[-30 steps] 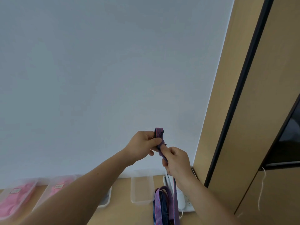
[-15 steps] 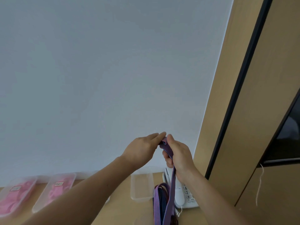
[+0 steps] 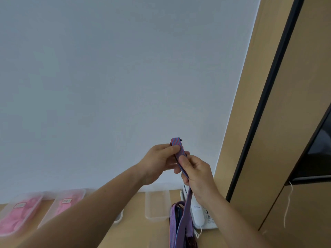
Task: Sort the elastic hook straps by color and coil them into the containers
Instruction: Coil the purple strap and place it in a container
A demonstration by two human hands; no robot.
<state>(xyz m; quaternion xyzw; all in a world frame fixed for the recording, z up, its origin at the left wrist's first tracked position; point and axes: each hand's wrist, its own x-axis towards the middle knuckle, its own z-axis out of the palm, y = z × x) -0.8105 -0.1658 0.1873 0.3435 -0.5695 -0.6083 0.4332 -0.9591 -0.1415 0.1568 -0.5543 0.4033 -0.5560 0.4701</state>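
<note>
Both hands are pinching the purple strap [image 3: 179, 150]: left hand [image 3: 159, 162] is gripping its folded top, right hand [image 3: 196, 171] just below.

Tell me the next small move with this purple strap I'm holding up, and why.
Probably wind on a turn: the left hand pinches the folded end of the purple strap, the right hand grips it just below, and most of its length hangs uncoiled.

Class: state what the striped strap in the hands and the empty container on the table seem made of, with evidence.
Strap: apparently woven elastic fabric, matte, purple with fine lengthwise ribs; it bends limply where the left hand and right hand pinch it. Container: probably translucent plastic, faintly frosted; the tan table shows through it.
</note>
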